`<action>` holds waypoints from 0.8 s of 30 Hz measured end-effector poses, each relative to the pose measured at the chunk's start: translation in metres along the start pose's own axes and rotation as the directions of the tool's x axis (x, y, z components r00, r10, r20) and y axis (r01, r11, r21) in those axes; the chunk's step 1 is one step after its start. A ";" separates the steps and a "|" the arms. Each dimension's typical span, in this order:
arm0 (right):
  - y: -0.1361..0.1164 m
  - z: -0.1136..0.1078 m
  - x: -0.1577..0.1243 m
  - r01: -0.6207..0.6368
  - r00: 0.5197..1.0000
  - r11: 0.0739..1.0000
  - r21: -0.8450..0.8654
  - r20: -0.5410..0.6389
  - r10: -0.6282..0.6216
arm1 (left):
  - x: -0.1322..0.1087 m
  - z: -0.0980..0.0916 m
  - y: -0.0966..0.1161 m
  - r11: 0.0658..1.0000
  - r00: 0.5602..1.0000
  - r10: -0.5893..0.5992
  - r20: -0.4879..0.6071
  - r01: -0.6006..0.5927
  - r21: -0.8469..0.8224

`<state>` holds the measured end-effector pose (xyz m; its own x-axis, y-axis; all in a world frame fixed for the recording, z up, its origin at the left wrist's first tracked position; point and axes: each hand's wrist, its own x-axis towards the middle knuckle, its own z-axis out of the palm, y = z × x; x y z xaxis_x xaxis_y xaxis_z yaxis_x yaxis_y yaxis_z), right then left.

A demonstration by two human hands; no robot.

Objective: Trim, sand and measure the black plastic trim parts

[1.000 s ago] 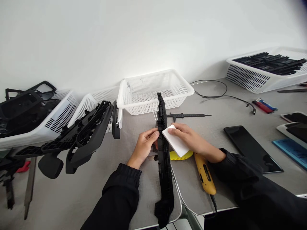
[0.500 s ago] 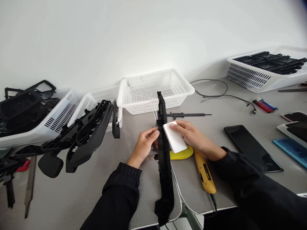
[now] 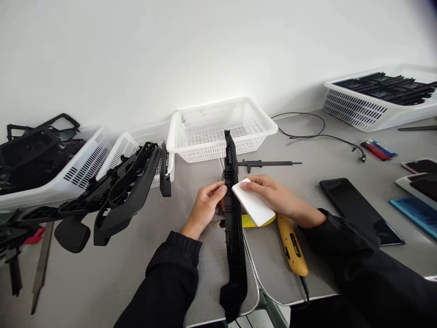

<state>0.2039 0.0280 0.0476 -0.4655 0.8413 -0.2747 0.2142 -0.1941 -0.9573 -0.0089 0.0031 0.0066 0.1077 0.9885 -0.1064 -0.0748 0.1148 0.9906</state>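
Head view: gripping long black plastic part (image 3: 234, 228) above mid-length with left hand (image 3: 206, 207), thumb and fingers closed on its left edge. Pinching white pad (image 3: 253, 203) in right hand (image 3: 275, 198), thumb on top. Holding pad's upper-left corner right at the part's right edge; can't tell touching from tiny gap. Can see yellow piece (image 3: 250, 222) below right hand, partly covered by pad; yellow corded tool (image 3: 292, 246) below right wrist; black screen device (image 3: 361, 211) further right. Past both hands, can see black caliper (image 3: 275, 163), then white basket (image 3: 208, 151). Left of left hand, dark plastic parts (image 3: 136, 207) lying across second basket (image 3: 118, 150).
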 end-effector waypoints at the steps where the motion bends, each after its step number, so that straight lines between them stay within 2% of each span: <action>1: -0.001 0.000 -0.001 -0.012 1.000 1.000 -0.001 0.010 0.012 | 0.000 0.000 0.000 1.000 1.000 -0.003 0.000 0.003 0.001; 9: -0.002 0.000 0.000 -0.040 0.998 0.999 -0.012 0.047 0.041 | 0.000 0.000 -0.003 0.999 1.000 -0.012 -0.010 0.011 -0.045; 18: 0.001 -0.002 0.001 -0.014 0.998 1.000 -0.021 0.057 0.016 | 0.001 0.000 -0.004 0.999 1.000 0.014 -0.019 -0.015 -0.044; 24: -0.005 -0.001 -0.003 0.012 0.989 0.994 -0.113 0.149 0.005 | 0.001 0.000 -0.003 0.999 1.000 0.022 -0.017 -0.022 -0.039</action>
<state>0.2051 0.0269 0.0536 -0.5871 0.7558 -0.2901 0.3041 -0.1263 -0.9442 -0.0081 0.0040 0.0036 0.0895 0.9922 -0.0864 -0.1158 0.0965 0.9886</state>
